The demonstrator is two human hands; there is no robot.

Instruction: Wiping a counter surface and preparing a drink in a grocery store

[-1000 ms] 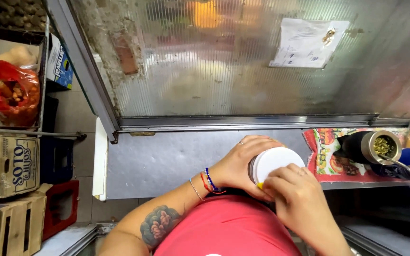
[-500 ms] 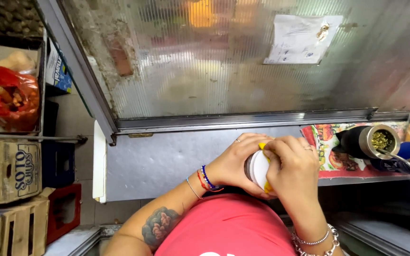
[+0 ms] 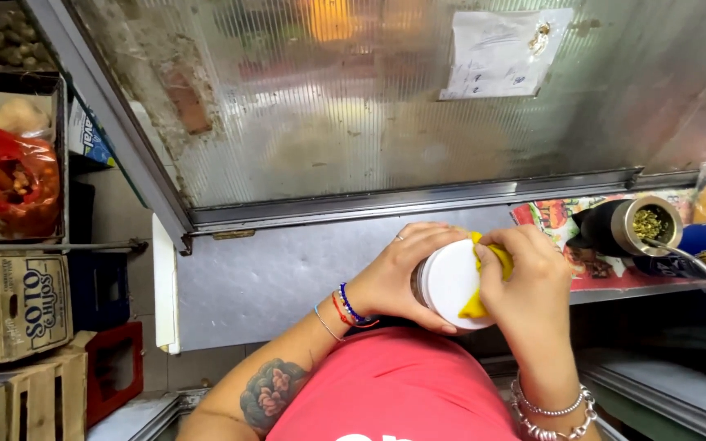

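- A white-lidded jar (image 3: 449,282) is held over the near edge of the metal bench (image 3: 288,269), close to the person's chest.
- The left hand (image 3: 394,273) wraps closed around the jar's side.
- The right hand (image 3: 525,278) presses what looks like a yellow cloth (image 3: 484,282) onto the lid, fingers closed on it.
- Right of the jar stands a dark cup (image 3: 627,227) with a metal straw (image 3: 688,260).

A dark metal-rimmed cup of green herb (image 3: 645,222) with a metal straw (image 3: 692,263) is shown on a grey steel counter (image 3: 288,269) beneath a ribbed translucent window pane (image 3: 353,106) bearing a taped white paper sheet (image 3: 504,53), while a red plastic bag of produce (image 3: 10,180) and a printed cardboard box (image 3: 22,306) are seen at left.
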